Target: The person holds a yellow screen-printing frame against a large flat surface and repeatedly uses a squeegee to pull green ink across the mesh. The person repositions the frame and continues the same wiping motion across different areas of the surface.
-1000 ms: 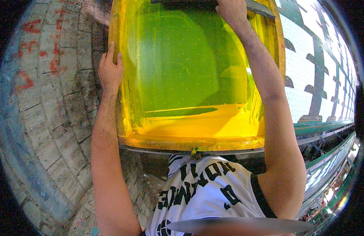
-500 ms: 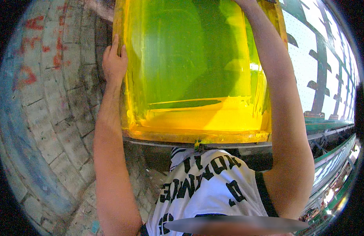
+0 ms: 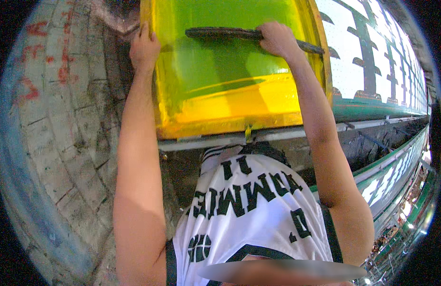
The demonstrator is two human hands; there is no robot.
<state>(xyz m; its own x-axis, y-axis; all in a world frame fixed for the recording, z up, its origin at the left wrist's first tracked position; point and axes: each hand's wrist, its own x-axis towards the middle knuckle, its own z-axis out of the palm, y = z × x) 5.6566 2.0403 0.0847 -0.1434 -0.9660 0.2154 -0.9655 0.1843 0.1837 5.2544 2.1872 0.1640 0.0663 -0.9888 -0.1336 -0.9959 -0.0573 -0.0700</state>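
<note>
A wooden-edged screen-printing frame (image 3: 220,131), stained yellow, lies in front of me. Its mesh (image 3: 201,62) looks green and glossy, with a band of yellow ink (image 3: 230,102) along the near end. My right hand (image 3: 278,40) is closed around a long dark squeegee (image 3: 220,33), which stretches across the mesh toward the right rail. At the frame's left rail, my left hand (image 3: 145,51) grips the edge, thumb on the inner side; some of its fingers are hidden.
To the right runs a long green-edged table (image 3: 373,110) bearing white sheets with dark shapes (image 3: 344,57). Grey paving (image 3: 63,124) with red marks is on the left. A blurred pinkish shape (image 3: 118,19), which I cannot identify, is beyond my left hand.
My right hand has come back toward me from the far end, bringing the squeegee into view. My left hand still holds the left rail. The whole view has shifted somewhat.
</note>
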